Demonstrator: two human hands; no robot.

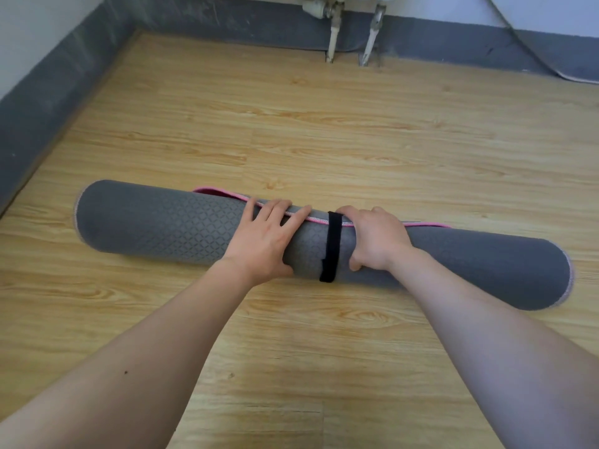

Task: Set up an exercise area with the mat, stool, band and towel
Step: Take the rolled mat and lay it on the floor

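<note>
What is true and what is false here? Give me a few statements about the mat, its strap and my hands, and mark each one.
1. The mat lies rolled up on the wooden floor. True.
2. The black strap has been taken off the mat. False: it is wrapped around the roll.
3. The left hand rests on the mat, left of the strap. True.
4. The right hand is lifted clear of the mat. False: it grips the roll just right of the strap.
5. The mat's edge trim is blue. False: it is pink.
</note>
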